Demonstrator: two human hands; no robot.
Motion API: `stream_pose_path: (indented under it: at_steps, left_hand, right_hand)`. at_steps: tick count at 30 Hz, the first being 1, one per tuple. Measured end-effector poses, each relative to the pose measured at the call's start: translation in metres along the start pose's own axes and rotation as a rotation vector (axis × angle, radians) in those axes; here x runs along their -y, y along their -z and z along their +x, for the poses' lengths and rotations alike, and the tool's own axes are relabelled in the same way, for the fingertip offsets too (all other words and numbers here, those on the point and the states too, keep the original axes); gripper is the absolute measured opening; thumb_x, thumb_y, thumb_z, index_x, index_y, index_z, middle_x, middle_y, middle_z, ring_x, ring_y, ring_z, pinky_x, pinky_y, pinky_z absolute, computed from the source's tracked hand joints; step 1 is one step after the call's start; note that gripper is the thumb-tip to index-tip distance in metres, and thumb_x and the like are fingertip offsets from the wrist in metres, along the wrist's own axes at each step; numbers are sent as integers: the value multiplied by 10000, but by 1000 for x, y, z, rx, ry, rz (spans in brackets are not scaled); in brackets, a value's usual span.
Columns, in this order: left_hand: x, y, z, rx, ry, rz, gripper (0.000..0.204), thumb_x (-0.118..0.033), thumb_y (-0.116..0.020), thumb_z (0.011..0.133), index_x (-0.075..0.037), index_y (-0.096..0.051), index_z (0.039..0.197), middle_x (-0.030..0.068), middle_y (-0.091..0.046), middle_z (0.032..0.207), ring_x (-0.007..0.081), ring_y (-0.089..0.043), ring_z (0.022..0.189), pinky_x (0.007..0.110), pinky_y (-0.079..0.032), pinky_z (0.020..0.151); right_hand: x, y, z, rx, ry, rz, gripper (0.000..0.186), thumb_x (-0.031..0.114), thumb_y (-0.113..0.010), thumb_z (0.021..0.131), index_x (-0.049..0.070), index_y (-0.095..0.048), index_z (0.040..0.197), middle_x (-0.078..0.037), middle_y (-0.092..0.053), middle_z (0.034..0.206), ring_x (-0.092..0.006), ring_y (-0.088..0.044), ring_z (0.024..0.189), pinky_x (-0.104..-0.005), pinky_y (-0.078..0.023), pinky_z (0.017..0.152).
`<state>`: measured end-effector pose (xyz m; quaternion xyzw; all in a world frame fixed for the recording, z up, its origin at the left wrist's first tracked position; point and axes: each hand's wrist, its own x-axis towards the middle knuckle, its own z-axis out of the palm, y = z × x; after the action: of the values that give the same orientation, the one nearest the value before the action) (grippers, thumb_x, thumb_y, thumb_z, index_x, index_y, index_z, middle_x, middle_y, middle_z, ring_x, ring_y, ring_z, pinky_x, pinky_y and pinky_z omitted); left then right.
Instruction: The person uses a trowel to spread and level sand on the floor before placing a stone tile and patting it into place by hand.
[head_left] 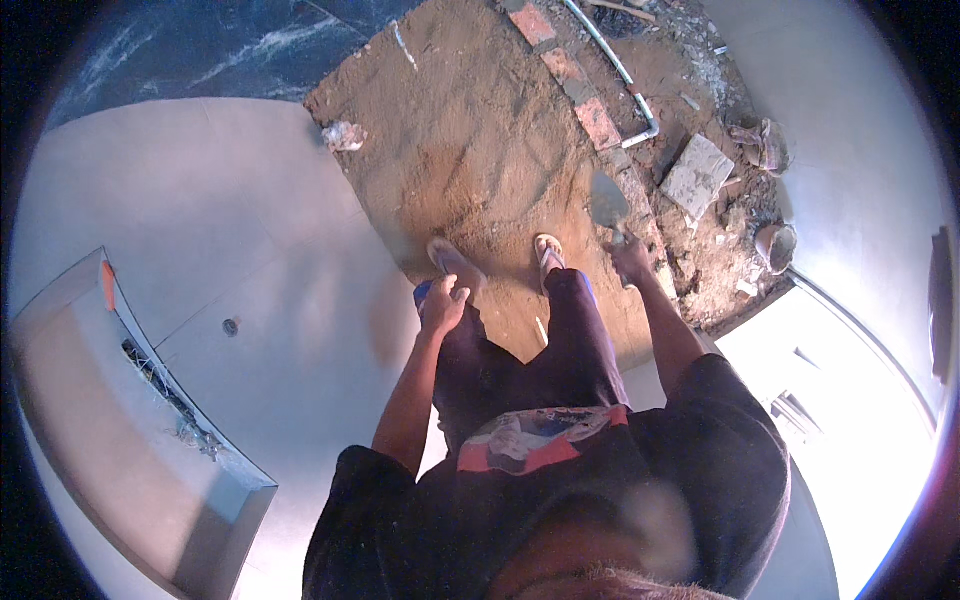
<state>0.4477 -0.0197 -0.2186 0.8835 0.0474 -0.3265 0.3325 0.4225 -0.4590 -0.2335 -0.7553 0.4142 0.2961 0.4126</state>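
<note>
My right hand (632,261) grips a masonry trowel (607,200) by its handle, with the pointed blade directed away from me. The blade is over the right side of the brown soil bed (455,150), beside a row of bricks; whether it touches the soil I cannot tell. Nothing is held in my left hand (445,303), which hangs by my left leg with thumb and fingers apart. Below it are my sandalled feet (549,252), standing on the soil.
A white bent pipe (640,130) runs along red bricks (598,124) at the right. Beyond lie a pale slab (697,177), rubble and a bucket-like container (776,247) near the wall. A crumpled pale bag (344,136) rests at the soil's left edge. Dark marbled sheeting (220,50) covers the far left.
</note>
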Motion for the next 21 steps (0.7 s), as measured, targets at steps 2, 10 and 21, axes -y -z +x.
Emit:
stream_pose_path:
  at_steps: [2,10,21]
  left_hand:
    - [12,-6,16,20,20,-7,462,-256,-686,876,40,-598,1220,260,-637,1210,365,-630,1120,429,-496,971]
    - [44,-17,169,-88,-114,-225,444,-240,-683,877,-22,-605,1255,218,-679,1133,338,-665,1058,419,-513,914]
    - [41,52,223,-509,-123,13,537,-246,-796,795,-49,-622,1263,143,-646,1233,284,-623,1073,360,-499,869]
  right_hand:
    - [31,-5,4,73,129,-176,407,381,-724,834,43,-617,1034,-93,-635,705,-203,-623,594,-396,-529,598]
    - [42,-103,224,198,646,-987,439,438,-577,886,74,-643,1122,-220,-627,1104,-418,-609,1006,-519,-509,868]
    - [38,-333,427,814,1090,-1349,371,439,-606,862,114,-652,1038,-180,-707,891,-384,-698,833,-523,-557,730]
